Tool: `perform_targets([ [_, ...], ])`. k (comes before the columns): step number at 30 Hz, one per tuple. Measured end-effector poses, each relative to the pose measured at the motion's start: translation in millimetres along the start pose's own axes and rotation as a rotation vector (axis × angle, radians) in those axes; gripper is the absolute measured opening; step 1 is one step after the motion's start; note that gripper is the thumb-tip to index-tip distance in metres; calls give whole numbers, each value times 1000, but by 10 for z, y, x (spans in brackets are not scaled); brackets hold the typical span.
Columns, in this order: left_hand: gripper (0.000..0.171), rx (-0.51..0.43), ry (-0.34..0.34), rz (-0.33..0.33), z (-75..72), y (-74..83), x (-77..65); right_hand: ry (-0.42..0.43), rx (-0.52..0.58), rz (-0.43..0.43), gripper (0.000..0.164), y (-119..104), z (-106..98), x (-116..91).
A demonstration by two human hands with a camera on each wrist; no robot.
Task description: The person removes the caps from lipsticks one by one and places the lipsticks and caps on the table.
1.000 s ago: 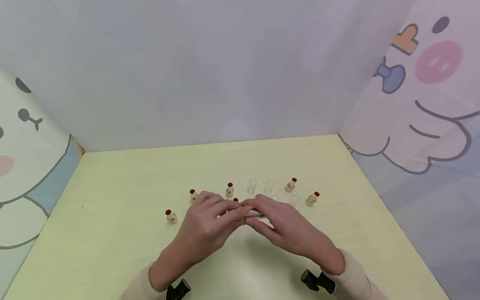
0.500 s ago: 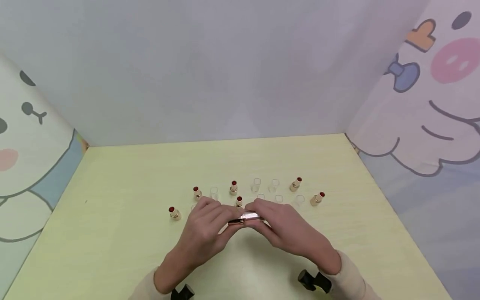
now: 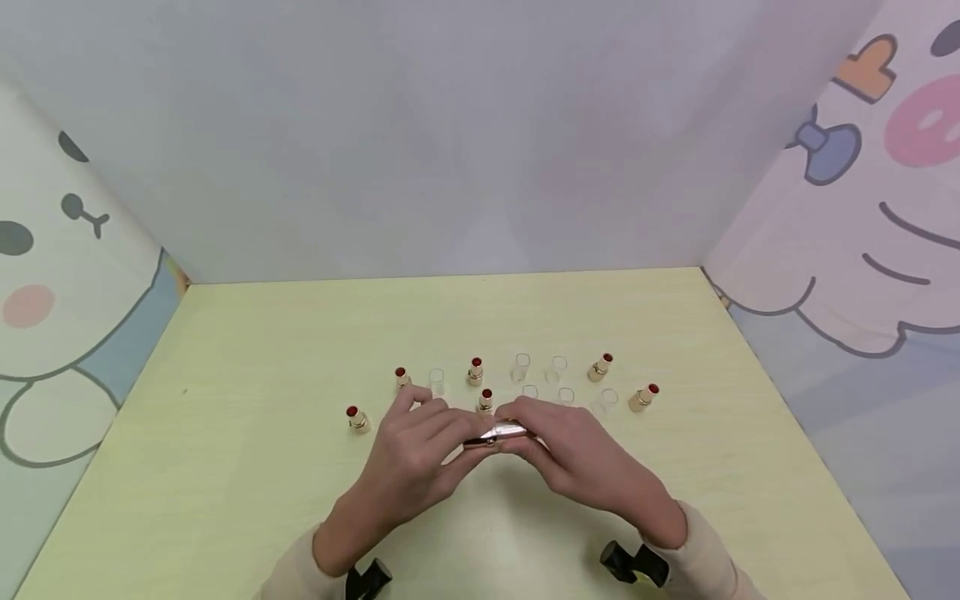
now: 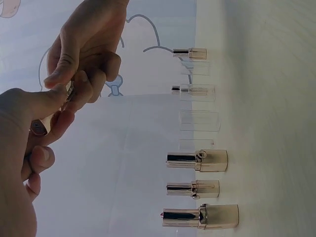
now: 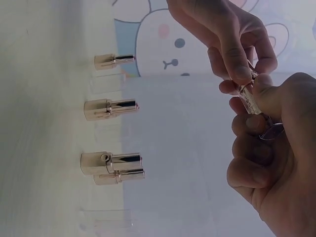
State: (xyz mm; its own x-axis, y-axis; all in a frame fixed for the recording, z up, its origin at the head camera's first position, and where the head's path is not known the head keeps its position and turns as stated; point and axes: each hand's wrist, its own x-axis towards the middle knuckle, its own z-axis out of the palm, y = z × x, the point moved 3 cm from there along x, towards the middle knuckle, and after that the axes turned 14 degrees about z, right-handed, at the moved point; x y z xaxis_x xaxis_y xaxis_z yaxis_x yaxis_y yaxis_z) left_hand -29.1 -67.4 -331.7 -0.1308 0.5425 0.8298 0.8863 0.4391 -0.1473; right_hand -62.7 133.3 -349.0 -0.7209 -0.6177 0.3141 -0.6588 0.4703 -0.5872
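Note:
Both hands meet above the near middle of the table, each pinching one end of a shiny gold lipstick tube [image 3: 507,430] held nearly level. My left hand [image 3: 417,454] grips its left end between thumb and fingers. At the other end, my right hand [image 3: 581,450] has its thumb below and fingers above. In the right wrist view, a clear rim [image 5: 273,131] shows at the tube's end inside the right hand, and a glittery band [image 5: 251,100] shows between the hands. Fingers hide much of the tube, including any red tip.
Several uncapped lipsticks with red tips, such as a far-left lipstick [image 3: 357,419] and a far-right lipstick [image 3: 643,397], stand upright beyond the hands. Several clear caps [image 3: 521,367] stand among them. A plain curtain [image 3: 450,142] hangs behind the table [image 3: 262,350].
The tube shows more between the hands than a second ago, when fingers covered most of it. The head view has shifted slightly; both hands keep their grip. The standing lipsticks stay put.

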Motion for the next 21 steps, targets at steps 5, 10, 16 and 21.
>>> perform_targets([
  [5,17,-95,-13,9,3,-11,-10,-34,33,-13,18,0,-23,-11],
  [10,22,-217,-44,-14,2,-40,-42,-77,60,-22,19,9,-28,-13],
  [16,16,-163,3,-1,6,-40,-33,-52,65,-10,21,-2,-13,-13],
  [21,16,-61,58,27,-48,-54,-16,24,64,22,20,13,-73,-22],
])
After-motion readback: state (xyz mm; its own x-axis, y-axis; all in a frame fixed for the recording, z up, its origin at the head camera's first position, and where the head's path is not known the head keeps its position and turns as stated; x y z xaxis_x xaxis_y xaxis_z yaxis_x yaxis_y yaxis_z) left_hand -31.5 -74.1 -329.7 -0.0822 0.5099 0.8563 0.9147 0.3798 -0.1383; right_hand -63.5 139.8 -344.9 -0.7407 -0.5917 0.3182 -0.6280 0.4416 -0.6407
